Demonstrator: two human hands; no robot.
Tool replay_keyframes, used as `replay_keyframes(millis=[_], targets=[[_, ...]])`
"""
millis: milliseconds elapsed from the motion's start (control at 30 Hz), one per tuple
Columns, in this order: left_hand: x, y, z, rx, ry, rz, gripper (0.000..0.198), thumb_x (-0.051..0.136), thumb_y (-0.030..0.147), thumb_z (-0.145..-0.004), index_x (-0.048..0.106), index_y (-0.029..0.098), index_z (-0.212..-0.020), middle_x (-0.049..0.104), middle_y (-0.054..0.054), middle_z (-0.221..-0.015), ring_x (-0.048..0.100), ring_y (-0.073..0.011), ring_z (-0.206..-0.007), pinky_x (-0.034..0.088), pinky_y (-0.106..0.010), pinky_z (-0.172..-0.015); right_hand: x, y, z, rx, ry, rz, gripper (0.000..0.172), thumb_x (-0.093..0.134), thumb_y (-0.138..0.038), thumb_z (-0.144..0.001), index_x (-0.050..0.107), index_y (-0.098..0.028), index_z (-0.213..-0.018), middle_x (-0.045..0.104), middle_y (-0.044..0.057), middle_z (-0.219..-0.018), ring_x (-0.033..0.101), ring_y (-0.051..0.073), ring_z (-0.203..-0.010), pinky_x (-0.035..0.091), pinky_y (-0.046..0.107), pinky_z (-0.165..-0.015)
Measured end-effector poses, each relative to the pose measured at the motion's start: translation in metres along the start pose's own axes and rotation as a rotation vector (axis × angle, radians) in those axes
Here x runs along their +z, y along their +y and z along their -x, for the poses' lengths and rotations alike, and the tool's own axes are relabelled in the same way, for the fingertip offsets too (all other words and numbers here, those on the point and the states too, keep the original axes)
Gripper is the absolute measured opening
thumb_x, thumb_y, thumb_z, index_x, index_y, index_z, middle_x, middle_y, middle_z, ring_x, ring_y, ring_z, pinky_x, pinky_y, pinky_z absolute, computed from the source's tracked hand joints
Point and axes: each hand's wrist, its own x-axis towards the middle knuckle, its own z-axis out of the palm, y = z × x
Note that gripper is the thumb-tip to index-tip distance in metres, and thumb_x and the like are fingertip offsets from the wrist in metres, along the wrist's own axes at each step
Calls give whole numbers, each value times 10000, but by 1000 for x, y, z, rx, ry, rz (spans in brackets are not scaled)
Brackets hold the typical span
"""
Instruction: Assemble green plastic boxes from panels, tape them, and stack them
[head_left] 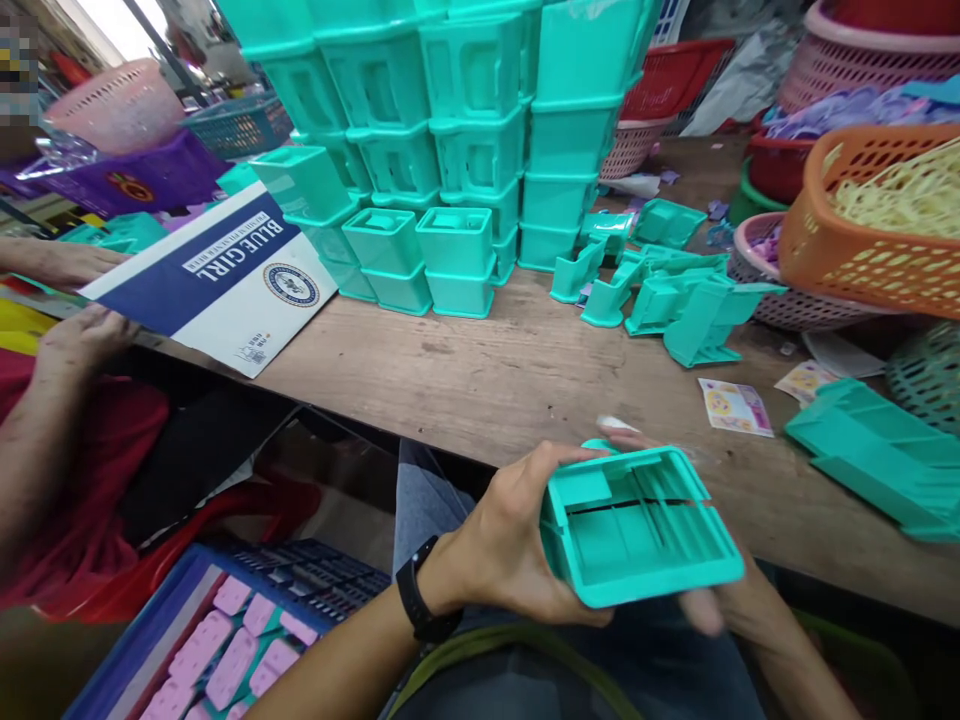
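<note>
While both hands [600, 560] grip teal tray [645, 525], long axis left-right, open face up.

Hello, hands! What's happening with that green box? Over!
Left hand grips teal box. Right hand supports underneath, blurred. Wooden table ahead.

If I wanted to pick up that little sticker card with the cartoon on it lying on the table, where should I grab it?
The sticker card lies flat on the wooden table, so there is nothing to pinch from above. Probably best to take its near edge, coming from the person's side: slide it toward the table's edge until a bit overhangs, then pinch that edge with thumb and finger. The space around it looks open there.
</note>
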Motion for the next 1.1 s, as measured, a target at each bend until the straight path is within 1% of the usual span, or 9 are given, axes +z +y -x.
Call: replay_keyframes(millis=[100,167,267,333,467,600,733,867,1100], targets=[[-1,-18,-6,12,-64,-29,872,905,380,-633,480,217,-1377,688,-126,-1325,707,-340,-1184,587,-466,-1029,7,-3,-9,65,108,-152,994,507,-1021,-705,642,-315,-1392,634,89,-1470,588,395,-1346,506,519,-1118],[-2,-29,-10,-69,-86,-9,825,902,345,-645,480,208,-1341,714,-116,-1260,729,-319,-1121,600,-444,-977,15,-4,-19,138,192,-231,929,394,-1014,-775,691,-310,-1304,694,89,-1389,634,381,-1294,546,508,-1055],[-3,-39,-13,-158,-100,65,773,899,316,-651,476,209,-1289,726,-100,-1213,739,-291,-1057,593,-436,-963,29,-8,-28,222,219,-348,915,344,-1000,-810,710,-286,-1251,766,110,-1237,710,379,-1170,576,528,-984],[-4,-40,-12,-173,-109,86,765,905,307,-641,481,216,-1272,726,-93,-1211,735,-286,-1053,586,-431,-961,37,-11,-29,201,255,-392,899,363,-985,-822,712,-270,-1241,783,118,-1179,735,378,-1103,589,526,-934],[-5,-40,-7,-209,-110,73,787,913,303,-627,501,212,-1291,726,-86,-1169,733,-278,-1006,584,-388,-888,46,-15,-24,144,350,-341,862,420,-954,-835,713,-246,-1231,791,114,-1127,747,364,-1024,589,479,-825],[-3,-44,-6,-173,-85,58,800,907,340,-603,517,207,-1289,726,-68,-1102,722,-258,-940,568,-361,-843,48,-15,-25,196,481,-261,783,410,-906,-878,747,-217,-1036,795,94,-962,750,346,-938,579,458,-789],[-1,-50,-5,-154,-54,15,816,911,349,-569,532,214,-1279,727,-42,-1037,711,-246,-889,548,-328,-772,49,-14,-29,213,549,-232,744,389,-862,-904,743,-209,-940,783,85,-894,747,340,-932,575,462,-815],[-1,-47,-6,-142,-81,31,803,897,340,-611,512,212,-1304,732,-56,-1083,716,-248,-915,572,-356,-829,50,-17,-32,180,592,-203,696,432,-842,-891,739,-218,-899,775,61,-869,740,330,-948,560,467,-883],[6,-36,-7,-157,-7,-18,715,861,372,-668,503,212,-1265,708,-77,-1120,720,-287,-996,581,-397,-856,49,-21,-34,148,553,-127,627,413,-766,-935,723,-221,-905,764,58,-864,722,325,-960,541,476,-913]])
